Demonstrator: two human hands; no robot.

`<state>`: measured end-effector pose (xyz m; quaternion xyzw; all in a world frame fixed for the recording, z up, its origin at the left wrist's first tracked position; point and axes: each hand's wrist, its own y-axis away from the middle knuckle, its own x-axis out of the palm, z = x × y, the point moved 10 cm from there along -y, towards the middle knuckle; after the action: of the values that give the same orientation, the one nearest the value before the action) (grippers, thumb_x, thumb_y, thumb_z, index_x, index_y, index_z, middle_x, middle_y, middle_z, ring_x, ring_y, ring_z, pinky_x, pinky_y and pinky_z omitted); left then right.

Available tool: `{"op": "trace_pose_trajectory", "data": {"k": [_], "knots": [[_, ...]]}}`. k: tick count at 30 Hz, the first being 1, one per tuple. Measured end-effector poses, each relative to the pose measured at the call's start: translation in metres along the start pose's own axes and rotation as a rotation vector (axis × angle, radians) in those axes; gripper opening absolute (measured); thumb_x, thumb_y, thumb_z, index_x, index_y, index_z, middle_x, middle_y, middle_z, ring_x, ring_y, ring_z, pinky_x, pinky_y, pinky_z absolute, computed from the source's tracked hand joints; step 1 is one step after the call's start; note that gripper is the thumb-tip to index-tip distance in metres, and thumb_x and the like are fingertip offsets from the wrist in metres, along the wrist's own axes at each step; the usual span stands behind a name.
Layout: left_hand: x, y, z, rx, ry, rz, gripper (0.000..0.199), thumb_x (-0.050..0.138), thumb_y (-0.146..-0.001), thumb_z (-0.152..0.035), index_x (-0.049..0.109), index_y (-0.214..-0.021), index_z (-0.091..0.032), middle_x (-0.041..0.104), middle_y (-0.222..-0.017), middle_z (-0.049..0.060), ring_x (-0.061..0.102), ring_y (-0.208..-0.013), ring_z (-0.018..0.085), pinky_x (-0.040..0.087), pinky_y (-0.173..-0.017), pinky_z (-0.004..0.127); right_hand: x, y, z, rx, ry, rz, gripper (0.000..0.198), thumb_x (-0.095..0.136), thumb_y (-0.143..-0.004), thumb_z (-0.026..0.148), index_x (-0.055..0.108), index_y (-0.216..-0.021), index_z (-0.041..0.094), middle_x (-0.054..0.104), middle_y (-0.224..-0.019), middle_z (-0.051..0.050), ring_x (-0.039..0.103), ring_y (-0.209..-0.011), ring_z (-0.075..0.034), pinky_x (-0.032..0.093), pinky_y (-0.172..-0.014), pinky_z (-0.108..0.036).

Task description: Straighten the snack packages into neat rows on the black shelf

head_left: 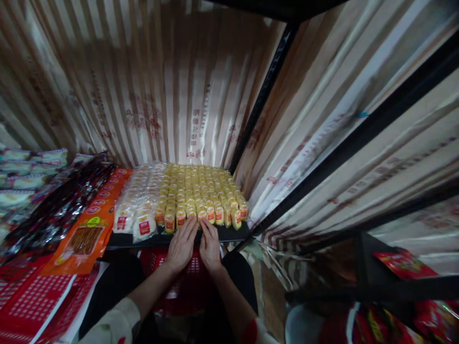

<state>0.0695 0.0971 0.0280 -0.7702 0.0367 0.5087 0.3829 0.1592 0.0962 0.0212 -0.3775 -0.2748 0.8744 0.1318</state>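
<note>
Risk: we judge that uneven pressure from the left hand point(182, 243) or the right hand point(210, 242) could skew the front row of yellow packets point(210, 215) or tip one over, since slick wrap offers little hold; one drawn forward could drop off the black shelf point(231, 234), whose front edge lies near. Grip: on both hands the fingers extend close together, tips at the middle of the front row; we cannot tell whether either pinches a packet. Location: tight rows at the shelf's right end, beside the white packets point(144, 225). Appearance: small, rounded, glossy, clear-wrapped; most front ones show us red labels, one towards the right shows none. Adjacent: one orange packet point(93, 220), left of the white ones.
</note>
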Motion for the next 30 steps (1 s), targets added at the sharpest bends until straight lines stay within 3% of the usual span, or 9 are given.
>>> {"op": "trace_pose_trajectory", "data": {"k": [6,9,12,17,23,27,30], "knots": [[0.013,-0.014,-0.035,0.221,-0.023,0.031,0.051,0.033,-0.085,-0.007,0.037,-0.136,-0.009,0.04,-0.142,0.012,0.023,-0.137,0.022,0.036,-0.107,0.041,-0.044,0.006,-0.027,0.16,0.055,-0.265,0.039,0.031,-0.092,0.019,0.049,-0.127,0.017,0.05,-0.128,-0.013,0.043,-0.122,-0.021,0.039,-0.1,-0.045],[0.021,-0.021,-0.047,0.318,-0.026,0.029,0.051,0.033,-0.085,-0.006,0.035,-0.136,-0.008,0.038,-0.143,0.014,0.02,-0.138,0.023,0.032,-0.109,0.042,-0.062,0.005,-0.04,0.195,0.137,-0.305,0.038,0.03,-0.093,0.023,0.047,-0.127,0.015,0.048,-0.13,-0.015,0.039,-0.126,-0.023,0.036,-0.101,-0.05],[0.031,-0.026,-0.05,0.36,-0.013,0.052,0.051,0.033,-0.086,-0.008,0.032,-0.138,-0.008,0.037,-0.143,0.014,0.02,-0.137,0.023,0.032,-0.109,0.043,-0.066,0.004,-0.049,0.181,0.14,-0.275,0.038,0.03,-0.094,0.023,0.047,-0.127,0.014,0.052,-0.126,-0.015,0.043,-0.123,-0.022,0.038,-0.1,-0.047],[0.038,-0.03,-0.044,0.314,-0.017,0.092,0.051,0.033,-0.088,-0.012,0.031,-0.138,-0.006,0.035,-0.144,0.015,0.019,-0.138,0.022,0.033,-0.109,0.041,-0.041,0.005,-0.047,0.123,0.045,-0.16,0.037,0.03,-0.093,0.022,0.053,-0.121,0.017,0.057,-0.118,-0.013,0.049,-0.116,-0.019,0.044,-0.097,-0.04],[0.033,-0.02,-0.045,0.329,-0.03,0.09,0.05,0.034,-0.087,-0.013,0.033,-0.136,-0.006,0.033,-0.145,0.015,0.016,-0.139,0.023,0.025,-0.113,0.045,-0.036,0.002,-0.038,0.145,0.001,-0.202,0.036,0.03,-0.093,0.025,0.056,-0.118,0.016,0.055,-0.12,-0.013,0.049,-0.118,-0.02,0.042,-0.099,-0.042],[0.036,-0.02,-0.04,0.402,-0.02,0.124,0.047,0.036,-0.089,-0.019,0.037,-0.133,-0.005,0.039,-0.142,0.016,0.021,-0.138,0.024,0.028,-0.111,0.043,-0.051,-0.025,-0.034,0.117,0.05,-0.212,0.042,0.026,-0.095,0.028,0.049,-0.127,0.015,0.052,-0.129,-0.014,0.043,-0.124,-0.021,0.038,-0.102,-0.046],[0.038,-0.027,-0.03,0.408,0.004,0.153,0.046,0.041,-0.09,-0.029,0.043,-0.131,-0.009,0.044,-0.139,0.014,0.028,-0.135,0.025,0.027,-0.111,0.044,-0.038,-0.066,-0.022,0.038,0.178,-0.008,0.047,0.023,-0.095,0.032,0.039,-0.136,0.014,0.038,-0.143,-0.012,0.027,-0.135,-0.022,0.028,-0.108,-0.046]]}}
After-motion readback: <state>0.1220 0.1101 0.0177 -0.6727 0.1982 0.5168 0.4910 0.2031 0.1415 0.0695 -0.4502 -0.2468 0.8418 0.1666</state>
